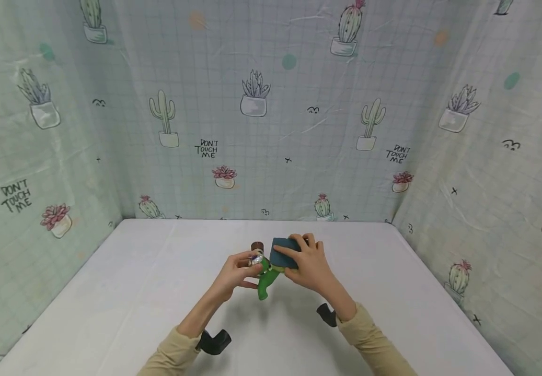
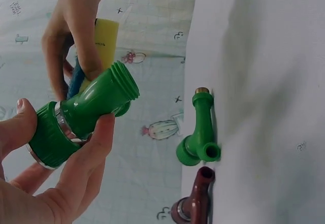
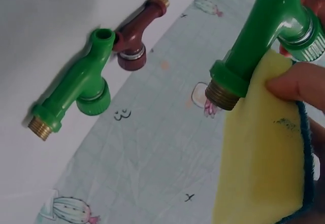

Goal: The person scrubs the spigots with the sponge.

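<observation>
My left hand [image 1: 246,269] grips a green plastic tap [image 1: 267,283] by its ribbed collar, thumb and fingers curled round it, above the white table [image 1: 125,297]. My right hand [image 1: 304,257] holds a sponge [image 1: 284,253], dark blue on top and yellow [image 3: 259,153] underneath, and presses it against the tap's body [image 3: 266,36]. In the left wrist view the tap's threaded end [image 2: 122,82] points up to the right, with the sponge [image 2: 106,38] behind it.
A second green tap [image 3: 73,89] with a brass thread and a brown tap [image 3: 134,33] lie side by side on the table just beyond my hands; the brown one [image 1: 257,246] shows in the head view. Cactus-print cloth walls [image 1: 271,130] close in three sides.
</observation>
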Motion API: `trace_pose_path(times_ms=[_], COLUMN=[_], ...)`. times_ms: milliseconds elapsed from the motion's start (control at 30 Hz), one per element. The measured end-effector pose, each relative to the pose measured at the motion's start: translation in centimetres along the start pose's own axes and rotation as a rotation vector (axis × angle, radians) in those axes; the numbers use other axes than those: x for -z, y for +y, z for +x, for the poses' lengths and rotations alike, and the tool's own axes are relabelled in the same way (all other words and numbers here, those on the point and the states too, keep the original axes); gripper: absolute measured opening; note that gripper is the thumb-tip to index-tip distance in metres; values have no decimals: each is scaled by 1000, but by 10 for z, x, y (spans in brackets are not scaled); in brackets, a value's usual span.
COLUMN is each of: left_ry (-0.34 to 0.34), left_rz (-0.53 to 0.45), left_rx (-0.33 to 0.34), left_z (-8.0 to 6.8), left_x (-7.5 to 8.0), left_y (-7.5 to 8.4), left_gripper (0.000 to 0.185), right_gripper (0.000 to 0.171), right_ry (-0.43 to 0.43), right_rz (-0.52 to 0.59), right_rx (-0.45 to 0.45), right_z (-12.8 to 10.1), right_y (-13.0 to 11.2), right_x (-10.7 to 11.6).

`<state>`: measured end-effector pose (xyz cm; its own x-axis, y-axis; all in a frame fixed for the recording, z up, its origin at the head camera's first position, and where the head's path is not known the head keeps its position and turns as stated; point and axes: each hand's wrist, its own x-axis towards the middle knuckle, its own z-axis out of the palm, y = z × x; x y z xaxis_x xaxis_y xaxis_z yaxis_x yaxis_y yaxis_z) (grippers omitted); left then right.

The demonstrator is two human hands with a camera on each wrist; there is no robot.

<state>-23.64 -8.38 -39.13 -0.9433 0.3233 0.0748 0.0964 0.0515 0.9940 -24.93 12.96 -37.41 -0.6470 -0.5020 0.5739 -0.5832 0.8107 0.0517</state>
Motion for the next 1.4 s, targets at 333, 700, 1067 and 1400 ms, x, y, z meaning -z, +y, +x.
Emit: trace_pose_path(times_ms=[333,700,1067,1400], left_ry=[117,-84,124,212], left_rz=[4,-123,-166,-268], left_rx=[-1,-41,-44,38], left_z=[-1,-3,9,15], left_x=[7,14,15,16], left_y=[-7,-9,-3,-10], left_gripper=[50,51,41,39], right_gripper=[53,55,55,57], right_ry=[200,177,98,-29], right_rz=[267,538,606,599], right_rx=[-205,-199,-28,24], right_z=[-12,-26,-27,-25], right_y=[19,28,31,26], right_x=[-9,-17,1,14])
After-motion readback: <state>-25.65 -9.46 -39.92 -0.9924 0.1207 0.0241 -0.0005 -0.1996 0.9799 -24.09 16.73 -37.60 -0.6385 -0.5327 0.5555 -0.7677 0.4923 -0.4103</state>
